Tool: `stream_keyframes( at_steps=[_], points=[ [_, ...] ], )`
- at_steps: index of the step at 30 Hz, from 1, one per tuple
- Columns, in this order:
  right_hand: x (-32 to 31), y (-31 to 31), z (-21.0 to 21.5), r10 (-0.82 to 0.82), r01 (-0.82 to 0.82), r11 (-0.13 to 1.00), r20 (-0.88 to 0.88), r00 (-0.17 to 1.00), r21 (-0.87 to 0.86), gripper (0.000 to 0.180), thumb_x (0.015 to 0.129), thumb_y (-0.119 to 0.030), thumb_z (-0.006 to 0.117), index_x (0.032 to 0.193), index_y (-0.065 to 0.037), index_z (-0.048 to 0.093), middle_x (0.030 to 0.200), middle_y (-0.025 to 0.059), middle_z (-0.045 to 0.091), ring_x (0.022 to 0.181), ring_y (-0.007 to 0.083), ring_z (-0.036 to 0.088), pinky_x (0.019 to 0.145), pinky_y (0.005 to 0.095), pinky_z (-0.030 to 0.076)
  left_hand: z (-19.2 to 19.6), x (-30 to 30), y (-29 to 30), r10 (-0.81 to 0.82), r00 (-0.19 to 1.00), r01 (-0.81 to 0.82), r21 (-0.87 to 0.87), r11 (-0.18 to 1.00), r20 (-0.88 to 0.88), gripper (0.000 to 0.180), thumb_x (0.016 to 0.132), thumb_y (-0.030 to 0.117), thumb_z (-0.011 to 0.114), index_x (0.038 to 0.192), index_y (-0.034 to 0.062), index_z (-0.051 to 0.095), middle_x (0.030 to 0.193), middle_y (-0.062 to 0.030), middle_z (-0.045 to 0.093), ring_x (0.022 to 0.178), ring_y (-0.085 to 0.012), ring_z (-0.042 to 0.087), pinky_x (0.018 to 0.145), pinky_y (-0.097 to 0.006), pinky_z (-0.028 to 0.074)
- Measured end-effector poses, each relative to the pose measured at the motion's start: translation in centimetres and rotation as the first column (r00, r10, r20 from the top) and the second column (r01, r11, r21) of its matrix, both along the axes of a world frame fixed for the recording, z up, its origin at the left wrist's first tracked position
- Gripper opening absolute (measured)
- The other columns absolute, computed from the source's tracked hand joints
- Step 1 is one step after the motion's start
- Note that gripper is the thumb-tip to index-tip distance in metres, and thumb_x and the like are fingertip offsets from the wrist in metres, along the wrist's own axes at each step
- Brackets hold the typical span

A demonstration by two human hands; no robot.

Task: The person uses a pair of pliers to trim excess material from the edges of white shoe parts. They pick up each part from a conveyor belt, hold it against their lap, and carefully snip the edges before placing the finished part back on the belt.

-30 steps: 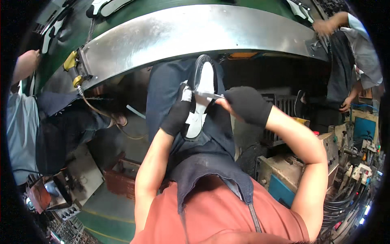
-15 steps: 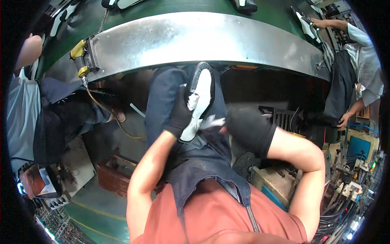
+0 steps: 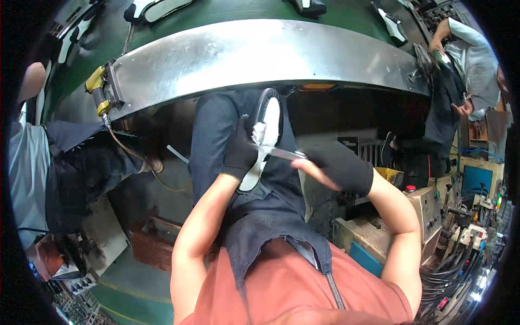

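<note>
A shoe [image 3: 273, 116] stands sole-up on my lap, its white bottom facing me and a dark rim round the toe. My left hand [image 3: 238, 143], in a black glove, is closed round the shoe's side at the middle. Crumpled white material [image 3: 259, 132] sticks up beside its fingers. My right hand [image 3: 327, 165], in black covering with bare fingers, grips a thin, flat, shiny blade-like tool [image 3: 283, 154]. The tool's far end lies at the narrow middle of the sole; whether it touches cannot be made out.
A curved metal ledge [image 3: 260, 54] runs ahead of my knees, with a yellow air tool [image 3: 97, 86] at its left end. Beyond it, several shoes lie on a green belt [image 3: 227, 11]. One person [image 3: 35, 162] sits left, another [image 3: 476, 70] right. A machine box [image 3: 425, 208] stands at my right.
My right hand has moved slightly, and the blurred tool now shows sharp across the sole's middle. My left hand keeps its hold. The right-hand person has let go of the shoe on the belt.
</note>
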State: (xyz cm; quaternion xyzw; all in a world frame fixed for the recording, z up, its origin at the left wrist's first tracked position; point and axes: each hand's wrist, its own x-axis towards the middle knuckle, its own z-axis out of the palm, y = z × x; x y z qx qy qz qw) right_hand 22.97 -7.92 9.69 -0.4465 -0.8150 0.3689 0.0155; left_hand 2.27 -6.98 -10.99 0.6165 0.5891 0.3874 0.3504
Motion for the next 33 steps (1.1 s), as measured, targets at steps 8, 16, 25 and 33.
stream_keyframes(
  at_steps=[8,16,25,33],
  points=[
    [-0.4,3.4,-4.3,0.15,-0.168,0.979,0.153,0.977,0.114,0.041,0.09,-0.041,0.052,0.076,-0.003,0.062,0.068,0.0214,0.059,0.061,0.0389,0.061,0.055,0.0456,0.047,2.8,-0.2,-2.2,-0.101,0.963,0.094,0.041,0.995,0.25,0.053,0.07,0.038,0.078,0.106,0.0021,0.061,0.098,-0.0187,0.062,0.107,-0.0323,0.054,0.089,-0.04,0.044],
    [-0.9,1.6,-7.8,0.019,0.002,0.959,-0.073,0.997,0.282,0.035,0.091,-0.039,0.053,0.088,-0.005,0.061,0.069,0.0145,0.058,0.061,0.0305,0.06,0.056,0.0383,0.047,3.4,-2.2,-1.2,-0.353,0.935,0.353,0.003,0.936,0.022,0.098,0.061,0.035,0.084,0.134,-0.0016,0.03,0.131,-0.0234,0.039,0.124,-0.0358,0.038,0.104,-0.042,0.032],
    [-2.4,-15.2,-19.0,-0.985,0.657,0.165,-0.083,0.154,-0.736,0.051,0.099,-0.049,0.027,0.109,-0.006,0.052,0.068,0.0053,0.056,0.058,0.0139,0.056,0.059,0.0266,0.045,5.2,-2.0,-1.5,-0.204,0.961,0.238,-0.179,0.955,0.188,0.117,0.059,0.031,0.086,0.143,-0.0057,0.013,0.148,-0.0238,0.02,0.139,-0.0342,0.02,0.112,-0.04,0.019],
    [-2.0,-11.8,-16.4,-0.935,0.665,0.345,-0.183,0.303,-0.662,0.049,0.099,-0.046,0.033,0.082,-0.004,0.052,0.067,0.0057,0.053,0.054,0.015,0.058,0.053,0.0289,0.044,16.6,2.0,15.3,-0.061,0.683,0.235,-0.14,0.962,0.728,0.057,0.088,0.014,0.062,0.134,-0.0005,0.033,0.108,-0.0152,0.059,0.089,-0.0199,0.062,0.07,-0.031,0.053]
  ],
)
